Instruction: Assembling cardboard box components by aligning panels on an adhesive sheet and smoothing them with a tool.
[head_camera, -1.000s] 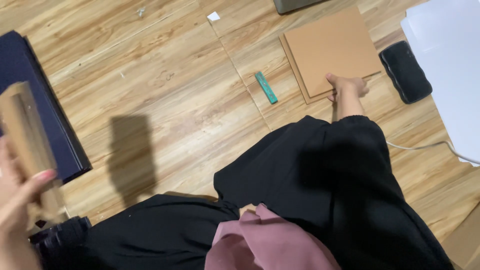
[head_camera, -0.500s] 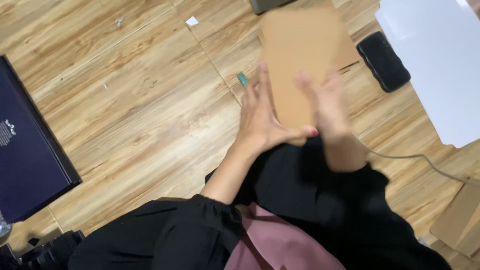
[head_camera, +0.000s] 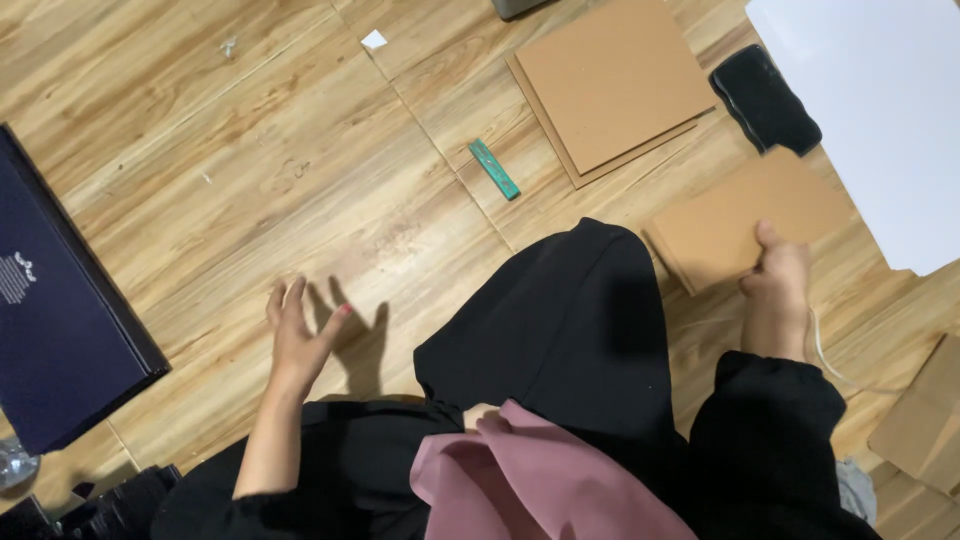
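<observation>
My right hand (head_camera: 775, 275) grips a brown cardboard sheet (head_camera: 745, 215) by its near edge, holding it low over the wooden floor to the right of my black-clad knee (head_camera: 570, 320). My left hand (head_camera: 300, 335) hovers over the bare floor on the left, fingers spread, holding nothing. A stack of brown cardboard sheets (head_camera: 610, 80) lies on the floor farther ahead.
A small green utility knife (head_camera: 495, 168) lies left of the stack. A black phone-like object (head_camera: 765, 98) sits beside a white board (head_camera: 870, 110) at the right. A dark blue box (head_camera: 50, 320) lies at far left. More cardboard pieces (head_camera: 920, 420) rest at lower right, with a white cable (head_camera: 830, 355).
Both hands held one cardboard sheet up in front of me; now the right hand alone has carried it down to the right, and the left hand has let go and moved left.
</observation>
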